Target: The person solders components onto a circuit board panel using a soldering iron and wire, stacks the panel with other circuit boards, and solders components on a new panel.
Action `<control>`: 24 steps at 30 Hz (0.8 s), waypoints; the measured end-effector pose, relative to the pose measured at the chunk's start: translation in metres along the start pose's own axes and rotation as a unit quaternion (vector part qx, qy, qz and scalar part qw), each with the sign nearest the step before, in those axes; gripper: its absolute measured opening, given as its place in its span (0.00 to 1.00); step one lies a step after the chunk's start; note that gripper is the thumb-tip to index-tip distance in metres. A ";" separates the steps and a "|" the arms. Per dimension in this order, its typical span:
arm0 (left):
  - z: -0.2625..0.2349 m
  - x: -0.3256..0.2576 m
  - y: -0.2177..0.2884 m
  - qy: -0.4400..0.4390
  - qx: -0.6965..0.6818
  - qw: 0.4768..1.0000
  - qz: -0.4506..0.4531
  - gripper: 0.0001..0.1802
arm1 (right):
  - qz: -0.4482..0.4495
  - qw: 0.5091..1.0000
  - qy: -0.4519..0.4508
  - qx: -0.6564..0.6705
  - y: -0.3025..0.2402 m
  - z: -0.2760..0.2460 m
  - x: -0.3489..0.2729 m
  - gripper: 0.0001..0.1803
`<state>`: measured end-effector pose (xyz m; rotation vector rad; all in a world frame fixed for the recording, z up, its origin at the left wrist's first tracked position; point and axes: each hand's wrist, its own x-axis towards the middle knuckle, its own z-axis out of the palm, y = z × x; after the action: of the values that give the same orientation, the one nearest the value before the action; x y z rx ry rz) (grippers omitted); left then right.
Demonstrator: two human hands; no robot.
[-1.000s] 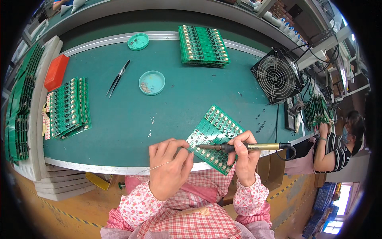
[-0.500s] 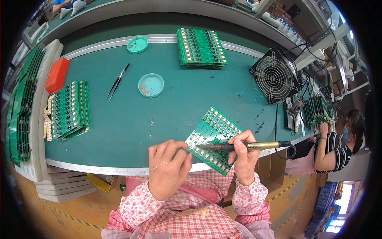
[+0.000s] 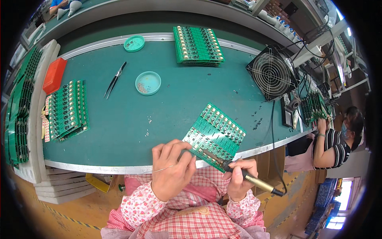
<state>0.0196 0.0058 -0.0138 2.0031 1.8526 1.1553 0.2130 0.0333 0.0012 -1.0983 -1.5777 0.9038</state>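
Note:
A green circuit board [image 3: 218, 129] with rows of small white parts lies slanted at the bench's front edge. My right hand [image 3: 240, 180] is closed around a soldering iron [image 3: 258, 184], whose tip points up and left over the board's lower left part. Between the closed fingers of my left hand [image 3: 172, 169] runs a thin solder wire [image 3: 162, 169], trailing off to the left. The left fingertips are at the board's left corner; whether they press on it is hard to tell.
Tweezers [image 3: 115, 80] and two round dishes [image 3: 148, 83] [image 3: 134, 44] lie on the bench. Stacked boards [image 3: 199, 46] stand at the back, more boards [image 3: 68, 111] at left beside a red box [image 3: 54, 75]. A fan [image 3: 271, 75] stands right; a co-worker [image 3: 336, 147] sits beyond it.
My right hand has moved down and swung the iron from nearly level to a slant, its handle now lower right. My left hand has shifted slightly right, still with the solder wire.

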 end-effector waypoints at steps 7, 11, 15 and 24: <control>0.001 0.000 -0.002 0.004 0.007 1.000 0.001 0.07 | -0.172 0.982 -0.034 -0.064 0.008 0.005 0.000 0.05; 0.002 0.000 -0.002 0.002 0.014 1.000 0.001 0.07 | -0.223 0.971 -0.065 -0.058 0.010 0.006 0.006 0.05; 0.002 0.000 -0.001 0.005 0.015 1.000 0.001 0.07 | -0.233 0.966 -0.091 -0.073 0.011 0.004 0.006 0.06; 0.002 0.000 -0.002 0.006 0.009 1.000 -0.002 0.07 | -0.351 0.899 -0.170 -0.200 0.003 0.005 0.012 0.12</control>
<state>0.0196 0.0068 -0.0160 2.0054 1.8784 1.1562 0.2077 0.0452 0.0012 -0.5465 -2.3071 0.2832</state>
